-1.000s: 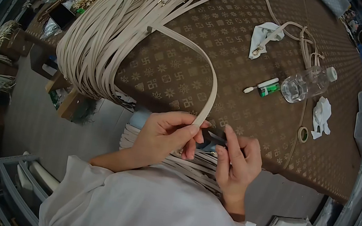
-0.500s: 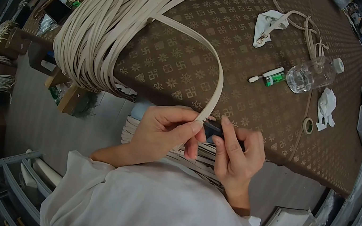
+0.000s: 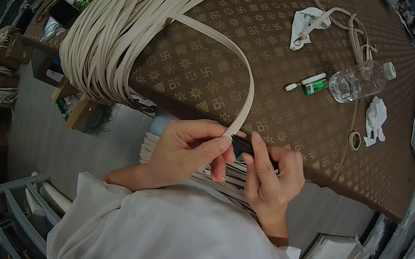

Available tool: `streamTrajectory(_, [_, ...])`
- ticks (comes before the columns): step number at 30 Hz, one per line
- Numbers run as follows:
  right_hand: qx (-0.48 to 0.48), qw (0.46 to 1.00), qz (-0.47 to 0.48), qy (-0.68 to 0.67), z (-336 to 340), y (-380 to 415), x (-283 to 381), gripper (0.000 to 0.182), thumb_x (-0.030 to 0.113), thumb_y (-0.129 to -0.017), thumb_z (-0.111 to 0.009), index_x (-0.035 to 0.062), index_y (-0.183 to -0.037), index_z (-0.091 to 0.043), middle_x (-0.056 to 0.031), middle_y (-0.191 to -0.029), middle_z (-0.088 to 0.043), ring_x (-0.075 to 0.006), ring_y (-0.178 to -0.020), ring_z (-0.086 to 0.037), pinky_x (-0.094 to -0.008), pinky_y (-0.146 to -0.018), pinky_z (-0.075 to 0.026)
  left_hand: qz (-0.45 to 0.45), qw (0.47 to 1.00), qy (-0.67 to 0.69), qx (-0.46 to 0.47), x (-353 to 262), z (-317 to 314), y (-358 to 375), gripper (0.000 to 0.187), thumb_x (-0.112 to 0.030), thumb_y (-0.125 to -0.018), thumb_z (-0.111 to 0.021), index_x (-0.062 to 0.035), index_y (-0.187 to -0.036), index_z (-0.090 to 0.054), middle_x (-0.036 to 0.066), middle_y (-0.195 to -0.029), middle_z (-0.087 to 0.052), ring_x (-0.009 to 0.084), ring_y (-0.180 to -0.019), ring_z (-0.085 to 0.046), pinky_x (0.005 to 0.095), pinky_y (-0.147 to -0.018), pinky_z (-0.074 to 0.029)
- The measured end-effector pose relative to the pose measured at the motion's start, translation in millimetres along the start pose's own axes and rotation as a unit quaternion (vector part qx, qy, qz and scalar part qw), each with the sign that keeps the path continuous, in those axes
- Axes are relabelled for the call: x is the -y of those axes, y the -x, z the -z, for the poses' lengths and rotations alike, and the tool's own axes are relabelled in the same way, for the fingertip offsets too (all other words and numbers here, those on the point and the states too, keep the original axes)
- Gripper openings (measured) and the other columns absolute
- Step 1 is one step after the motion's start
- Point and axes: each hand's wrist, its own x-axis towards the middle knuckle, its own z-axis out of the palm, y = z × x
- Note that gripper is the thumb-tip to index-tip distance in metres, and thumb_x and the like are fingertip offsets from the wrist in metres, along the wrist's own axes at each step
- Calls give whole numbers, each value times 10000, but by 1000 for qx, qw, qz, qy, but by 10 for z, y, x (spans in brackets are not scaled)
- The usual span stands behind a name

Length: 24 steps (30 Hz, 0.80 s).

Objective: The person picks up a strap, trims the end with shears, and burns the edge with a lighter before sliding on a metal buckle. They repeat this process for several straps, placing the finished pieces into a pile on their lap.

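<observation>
— Pinching what, exactly?

— Pinching the end of one beige strap (image 3: 220, 44) in my left hand (image 3: 187, 151), thumb and forefinger closed on it just off the near edge of the brown patterned table (image 3: 269, 24). My right hand (image 3: 271, 176) was wrapped around a small dark tool (image 3: 242, 146), its tip touching that same strap end.

— And the rest of the strap?

— It arched up from my fingers over the table and ran back into the big bundle of straps (image 3: 119, 32) draped over the table's left edge.

— Anything else on that table?

— Toward its far right side lay a clear plastic bottle (image 3: 361, 81), a small green-and-white tube (image 3: 308, 84) beside it, a crumpled white cloth (image 3: 375, 120), and another cloth (image 3: 304, 25) farther back.
</observation>
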Motion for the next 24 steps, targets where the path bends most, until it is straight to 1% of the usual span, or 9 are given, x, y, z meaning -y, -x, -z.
streamTrajectory(2, [-3, 1000, 1, 3, -3, 9, 3, 397, 100, -608, -707, 92, -998, -631, -39, -621, -462, -161, -527, -426, -258, -434, -342, 14, 999, 21, 19, -7, 21, 2, 213, -29, -864, -427, 46, -1028, -540, 61, -730, -568, 91, -561, -564, 206, -497, -487])
streamTrajectory(5, [-7, 1000, -5, 4, -7, 23, 13, 395, 95, -607, -705, 89, -994, -633, -37, -622, -465, -161, -523, -423, -256, -430, -343, -4, 1000, 16, 15, 3, 8, 9, 212, -24, -861, -429, 50, -1026, -540, 63, -732, -570, 91, -558, -564, 208, -501, -492])
streamTrajectory(9, [-10, 1000, -2, 4, -10, 36, 11, 388, 94, -607, -704, 78, -988, -633, -35, -633, -475, -161, -520, -421, -256, -428, -350, 2, 1000, -3, 14, -6, 4, 12, 210, -19, -859, -431, 52, -1024, -539, 66, -736, -571, 91, -560, -564, 210, -505, -495])
streamTrajectory(12, [-14, 1000, 2, 3, -31, 48, -3, 382, 94, -609, -704, 75, -984, -633, -34, -636, -477, -160, -520, -421, -254, -428, -353, 8, 1000, 14, 12, 10, 13, 8, 209, -35, -864, -436, 51, -1024, -538, 69, -733, -572, 93, -557, -562, 214, -499, -493])
streamTrajectory(14, [-15, 1000, 2, 1, -44, 59, -13, 379, 95, -611, -703, 74, -982, -634, -33, -636, -477, -159, -520, -421, -253, -428, -354, 31, 999, 32, 8, 8, 15, 0, 211, -55, -870, -440, 49, -1025, -538, 72, -727, -572, 95, -550, -558, 217, -491, -489])
streamTrajectory(20, [-17, 1000, -6, -25, -60, 93, -38, 379, 97, -628, -692, 56, -998, -622, -43, -654, -478, -157, -533, -425, -254, -451, -362, 35, 998, 45, 16, 7, 14, 3, 211, -63, -873, -439, 51, -1020, -540, 74, -725, -572, 98, -546, -555, 217, -488, -483])
streamTrajectory(22, [-38, 975, -154, -154, -56, 76, -26, 344, 91, -655, -684, 26, -985, -611, -53, -674, -474, -135, -565, -427, -234, -494, -355, 36, 998, 45, 15, -7, 6, 1, 209, -63, -873, -441, 52, -1015, -541, 74, -725, -573, 99, -546, -555, 219, -488, -482])
streamTrajectory(23, [-39, 975, -154, -154, -71, 69, -36, 344, 91, -655, -684, 26, -985, -611, -53, -674, -474, -135, -565, -427, -234, -494, -355, 36, 998, 46, 13, -12, 3, 0, 207, -63, -872, -442, 54, -1010, -543, 74, -725, -573, 101, -546, -555, 221, -488, -481])
streamTrajectory(24, [-67, 940, -209, -261, -96, 60, -54, 321, 91, -669, -681, 9, -969, -604, -48, -685, -476, -117, -580, -421, -223, -514, -348, 37, 998, 45, 14, -11, 3, 0, 207, -63, -872, -442, 54, -1010, -543, 74, -725, -573, 101, -546, -555, 221, -488, -481])
